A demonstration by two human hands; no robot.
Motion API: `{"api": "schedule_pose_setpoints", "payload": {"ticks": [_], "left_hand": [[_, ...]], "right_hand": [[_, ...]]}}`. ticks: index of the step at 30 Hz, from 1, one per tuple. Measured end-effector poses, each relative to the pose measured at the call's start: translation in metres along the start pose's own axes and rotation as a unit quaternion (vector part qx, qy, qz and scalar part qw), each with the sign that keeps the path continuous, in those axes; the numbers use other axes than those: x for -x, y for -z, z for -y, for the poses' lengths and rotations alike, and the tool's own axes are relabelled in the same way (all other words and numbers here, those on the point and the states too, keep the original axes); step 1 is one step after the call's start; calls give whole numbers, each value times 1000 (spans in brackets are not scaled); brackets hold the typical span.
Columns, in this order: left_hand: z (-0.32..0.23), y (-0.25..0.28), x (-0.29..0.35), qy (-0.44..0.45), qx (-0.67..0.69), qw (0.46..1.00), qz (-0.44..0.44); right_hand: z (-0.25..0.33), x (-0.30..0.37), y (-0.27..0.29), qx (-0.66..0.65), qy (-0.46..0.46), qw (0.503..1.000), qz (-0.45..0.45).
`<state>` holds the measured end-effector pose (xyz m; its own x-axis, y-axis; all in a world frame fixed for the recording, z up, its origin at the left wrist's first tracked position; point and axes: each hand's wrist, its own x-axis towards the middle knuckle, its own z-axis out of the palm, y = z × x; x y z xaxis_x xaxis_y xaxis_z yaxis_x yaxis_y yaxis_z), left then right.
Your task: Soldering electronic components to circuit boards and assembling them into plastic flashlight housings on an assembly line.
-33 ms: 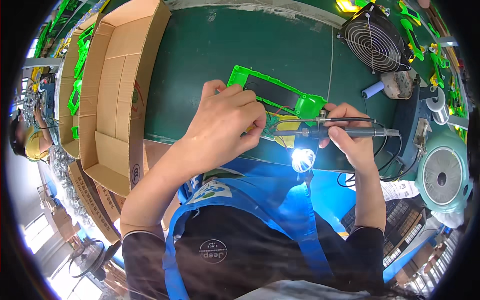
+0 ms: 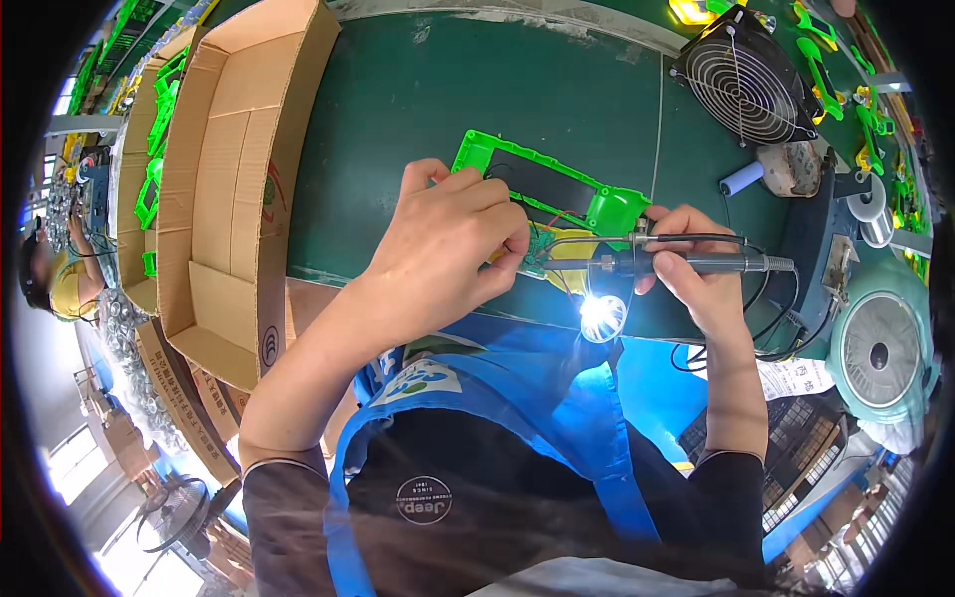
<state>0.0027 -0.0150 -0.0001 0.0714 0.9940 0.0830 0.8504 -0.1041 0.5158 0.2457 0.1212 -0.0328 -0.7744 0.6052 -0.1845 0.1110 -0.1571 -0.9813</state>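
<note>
Two bare hands meet low over the desk [image 2: 428, 90], working at a small green circuit board [image 2: 538, 245] near its front edge. Left hand [image 2: 450, 239] comes in from the board's left, fingers bent and close together; their tips are partly hidden, so I cannot tell whether they clamp the board or only steady it. Right hand [image 2: 699, 271] has its fingers clamped around the dark handle of a soldering iron [image 2: 711, 263], gripped well back, presumably to keep skin off the hot end. Its metal tip points left, at the board; opposite approaches likely leave both hands room.

Bright green frame [image 2: 619, 207] lies just behind, perhaps kept close because of the thin wires about the board. Yellow part [image 2: 569, 279] sits under the iron. Lit lamp [image 2: 603, 318] faces up at the front edge, glaring.

Desk top: dark green, scuffed pale along the far edge. Long open carton [image 2: 234, 149] at left; black fan [image 2: 753, 85] with wire guard at far right, blue cylinder [image 2: 741, 179] nearer. Beyond the carton, a co-worker in yellow [image 2: 75, 284]; lower left, a standing fan [image 2: 174, 515].
</note>
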Motion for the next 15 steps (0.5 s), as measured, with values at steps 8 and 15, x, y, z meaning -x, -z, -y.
{"api": "schedule_pose_setpoints", "payload": {"ticks": [8,15], "left_hand": [[-2,-2,-1,-1,-2,1000,-10],[-4,-3,-2,1,-6,1000,6]], "right_hand": [[-11,9,4,-24,79,994,-69],[-22,26,21,-134,117,976,-129]]}}
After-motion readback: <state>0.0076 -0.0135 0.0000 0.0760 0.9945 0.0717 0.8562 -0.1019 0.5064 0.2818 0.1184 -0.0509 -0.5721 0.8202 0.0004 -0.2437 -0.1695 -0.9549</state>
